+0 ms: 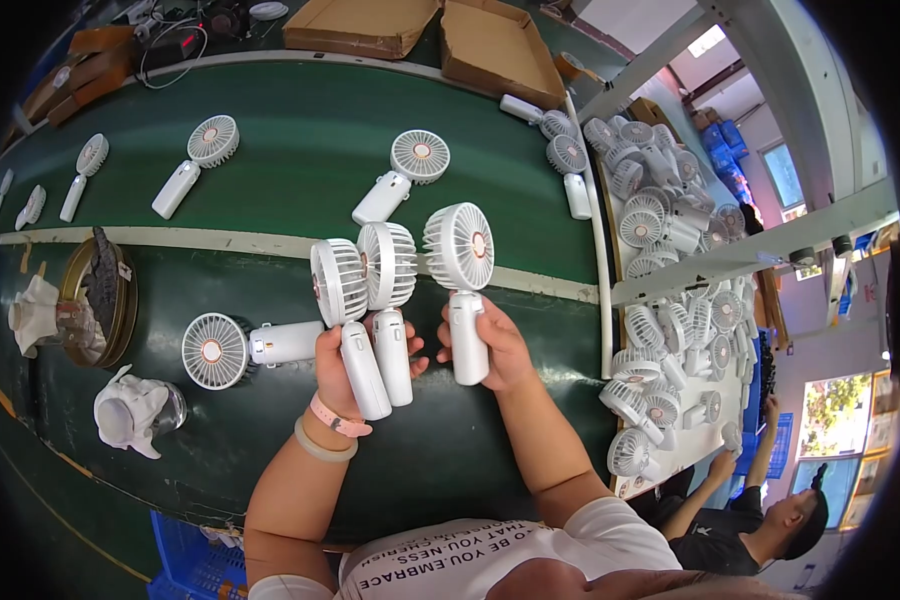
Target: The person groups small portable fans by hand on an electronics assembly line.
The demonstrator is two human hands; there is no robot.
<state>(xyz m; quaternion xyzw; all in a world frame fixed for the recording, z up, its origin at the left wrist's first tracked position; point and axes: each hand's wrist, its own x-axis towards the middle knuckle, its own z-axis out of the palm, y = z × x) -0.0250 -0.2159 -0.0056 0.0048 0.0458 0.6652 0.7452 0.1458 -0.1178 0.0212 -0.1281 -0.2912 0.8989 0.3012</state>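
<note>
My left hand (333,372) is closed around the handles of two white handheld fans, the nearer fan (366,375) and the second fan (394,355), their round caged heads side by side. A single white handheld fan (469,340) is upright in my right hand (507,350), with fingers wrapped round its handle. Its head almost meets the left pair. Just left of my left hand, another fan (288,342) lies on the dark green bench (260,440). Beyond my hands, a fan (381,198) rests on the green belt (300,190).
More fans (175,190) lie along the belt to the left. A pile of fans (660,225) fills the side table at right, where a co-worker (760,530) reaches in. A round tin (120,310) and a cloth-covered jar (135,410) stand left; cardboard trays (500,55) lie at the back.
</note>
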